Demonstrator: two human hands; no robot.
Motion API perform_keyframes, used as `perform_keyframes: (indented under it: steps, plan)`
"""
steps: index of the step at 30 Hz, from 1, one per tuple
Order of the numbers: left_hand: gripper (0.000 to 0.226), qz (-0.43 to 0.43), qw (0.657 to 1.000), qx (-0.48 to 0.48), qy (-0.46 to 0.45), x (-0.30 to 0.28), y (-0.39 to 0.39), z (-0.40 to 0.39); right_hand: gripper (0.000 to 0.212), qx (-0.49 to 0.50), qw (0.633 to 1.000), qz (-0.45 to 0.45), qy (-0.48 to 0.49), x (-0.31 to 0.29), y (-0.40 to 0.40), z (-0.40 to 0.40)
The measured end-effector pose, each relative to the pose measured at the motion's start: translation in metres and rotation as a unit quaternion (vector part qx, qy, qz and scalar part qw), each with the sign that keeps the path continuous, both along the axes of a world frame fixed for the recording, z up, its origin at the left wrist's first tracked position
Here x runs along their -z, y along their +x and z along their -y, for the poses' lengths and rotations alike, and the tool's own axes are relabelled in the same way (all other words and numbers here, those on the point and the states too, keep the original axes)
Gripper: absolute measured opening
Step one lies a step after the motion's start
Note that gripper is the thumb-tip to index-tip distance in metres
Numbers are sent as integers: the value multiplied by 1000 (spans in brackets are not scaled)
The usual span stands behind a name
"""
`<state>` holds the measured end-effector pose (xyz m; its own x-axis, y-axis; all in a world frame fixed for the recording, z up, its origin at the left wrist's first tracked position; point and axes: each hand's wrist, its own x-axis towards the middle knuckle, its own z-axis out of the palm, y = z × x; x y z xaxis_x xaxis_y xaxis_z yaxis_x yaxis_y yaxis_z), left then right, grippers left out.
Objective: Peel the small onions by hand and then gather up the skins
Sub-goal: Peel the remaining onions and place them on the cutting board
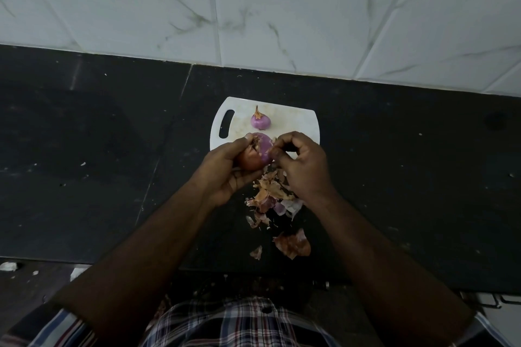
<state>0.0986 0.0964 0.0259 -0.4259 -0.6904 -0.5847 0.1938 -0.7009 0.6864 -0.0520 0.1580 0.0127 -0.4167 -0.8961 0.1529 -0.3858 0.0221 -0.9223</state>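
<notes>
My left hand (225,175) grips a half-peeled onion (260,151) above the near edge of a white cutting board (298,121); its upper part shows purple flesh, its lower part still wears brown skin. My right hand (301,163) pinches a bit of skin at the onion's right side. A peeled purple onion (260,121) with its dry stem up sits on the board behind the hands. A heap of brown and purple skins (275,200) lies on the dark counter under my hands, with a larger loose skin (293,244) nearer me.
The black stone counter (98,135) stretches left and right of the board. A white marbled tile wall (253,8) rises right behind it. The counter's front edge runs near my body; small white crumbs dot the surface.
</notes>
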Motion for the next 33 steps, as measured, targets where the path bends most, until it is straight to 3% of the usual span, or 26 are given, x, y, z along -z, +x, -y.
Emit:
perform_keyframes:
  steps: [2, 4, 8, 12, 18, 23, 26, 29, 33]
  plan:
    - [36, -16, 1000, 5, 9, 0, 2, 0, 9, 22, 991, 130, 29, 0, -2, 1]
    - [42, -33, 999, 24, 15, 0, 4, -2, 10, 62, 983, 165, 41, 2, -10, 5]
    - [58, -73, 995, 62, 28, 3, 9, -2, 7, 77, 990, 55, 100, 5, -27, 5]
    - [62, -67, 995, 68, 13, 4, 11, -2, 27, -13, 982, -29, 189, 7, -36, -6]
    - [56, -45, 996, 70, -17, 5, 9, -3, 18, -26, 994, 32, 99, -18, -27, -7]
    - [36, -24, 998, 53, -36, 7, 6, -1, 14, -2, 995, 42, 87, -17, -11, -5]
    - [38, -32, 998, 53, -31, 7, 9, 1, 18, 20, 992, 77, 97, -13, -14, -6]
    - [52, -58, 996, 60, -12, 9, 12, 0, 19, 20, 993, 3, 115, -4, -22, -7]
    - [51, -118, 990, 75, 32, 9, 15, 0, 18, 1, 978, -111, 177, 7, -32, -12]
